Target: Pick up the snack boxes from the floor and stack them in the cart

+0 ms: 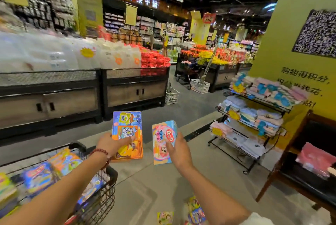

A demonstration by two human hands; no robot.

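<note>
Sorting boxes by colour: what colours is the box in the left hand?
Blue on top, orange below, seen in the head view.

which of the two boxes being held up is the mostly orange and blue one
The box in the left hand, the orange-and-blue snack box. The right hand holds the pink-and-light-blue box.

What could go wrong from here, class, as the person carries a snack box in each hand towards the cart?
1. The right hand holds the pink and blue box by one edge with fairly straight fingers, so it may slip.
2. More boxes on the floor lie by the person's feet, a likely trip or crush hazard.
3. The boxes in the cart look loosely piled, so the orange box in the left hand might slide off.
</note>
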